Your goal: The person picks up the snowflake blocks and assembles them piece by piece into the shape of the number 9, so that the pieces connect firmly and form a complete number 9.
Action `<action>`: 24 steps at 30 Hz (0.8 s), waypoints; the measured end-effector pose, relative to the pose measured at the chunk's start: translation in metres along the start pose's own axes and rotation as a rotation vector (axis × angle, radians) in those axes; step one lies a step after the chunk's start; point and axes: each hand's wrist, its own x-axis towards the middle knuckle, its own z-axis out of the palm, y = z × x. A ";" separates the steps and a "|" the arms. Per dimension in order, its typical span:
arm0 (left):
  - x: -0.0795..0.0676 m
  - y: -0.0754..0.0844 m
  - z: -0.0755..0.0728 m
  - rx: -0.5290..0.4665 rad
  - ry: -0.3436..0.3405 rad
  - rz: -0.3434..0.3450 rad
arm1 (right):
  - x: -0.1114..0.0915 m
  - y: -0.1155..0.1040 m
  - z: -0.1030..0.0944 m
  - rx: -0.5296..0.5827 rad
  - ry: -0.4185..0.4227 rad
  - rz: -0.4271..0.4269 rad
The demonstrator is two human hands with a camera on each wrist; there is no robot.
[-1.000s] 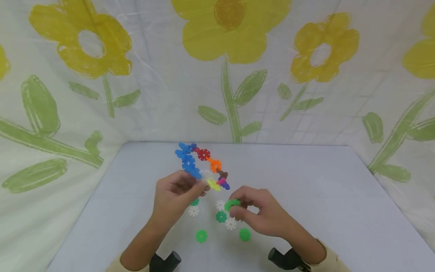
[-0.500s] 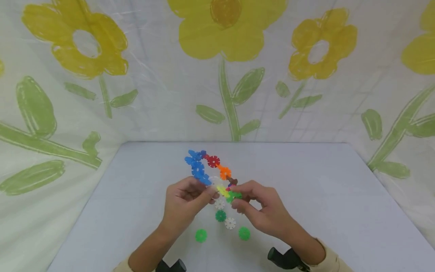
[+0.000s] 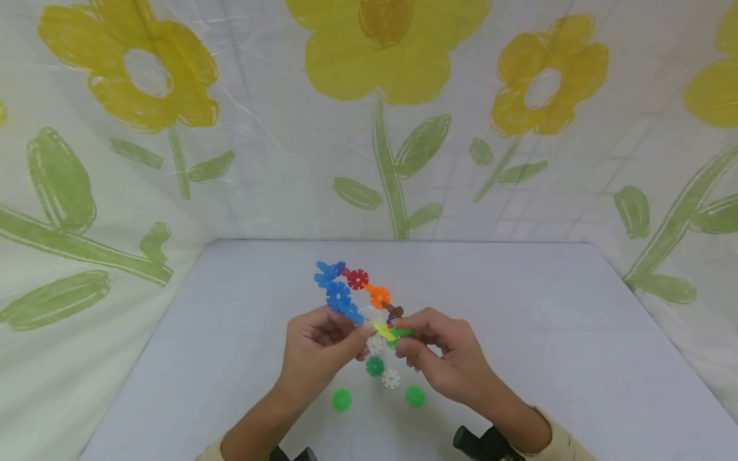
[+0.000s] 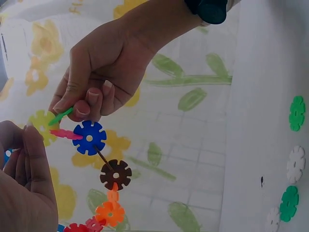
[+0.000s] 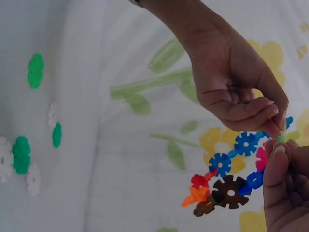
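A chain of notched, snowflake-shaped plastic discs (image 3: 338, 296), mainly blue, red, orange and brown, is held curved above the white table (image 3: 576, 358). The left hand (image 3: 319, 346) pinches it beside a yellow notched disc (image 4: 41, 126); the right hand (image 3: 446, 352) pinches a light green notched disc (image 4: 61, 116) against the yellow one (whether the two are slotted together cannot be told). The left wrist view shows one pink disc (image 4: 66, 134) edge-on and one dark blue disc (image 4: 89, 147) full-face, both largely covered by fingers in the head view. Loose discs in the head view number five: two light green (image 3: 342, 399), one dark green (image 3: 375, 366), two white (image 3: 391, 380). The right wrist view adds one further dark green disc (image 5: 57, 135) and one further white disc (image 5: 52, 114), which the left hand blocks from the head view. Fingers prevent a full count of the chain. Behind hangs a white sheet (image 3: 265, 179) painted with yellow flowers (image 3: 377, 70); beige sleeves (image 3: 559, 442) enter below.
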 end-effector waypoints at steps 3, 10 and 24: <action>0.000 0.000 0.000 -0.001 -0.007 0.001 | 0.000 0.001 0.000 0.008 -0.003 0.012; 0.004 0.001 -0.006 0.081 -0.003 -0.044 | 0.002 0.006 0.001 -0.030 -0.022 0.056; 0.017 -0.001 -0.028 0.103 -0.001 -0.112 | 0.001 0.036 -0.004 -0.129 -0.188 0.121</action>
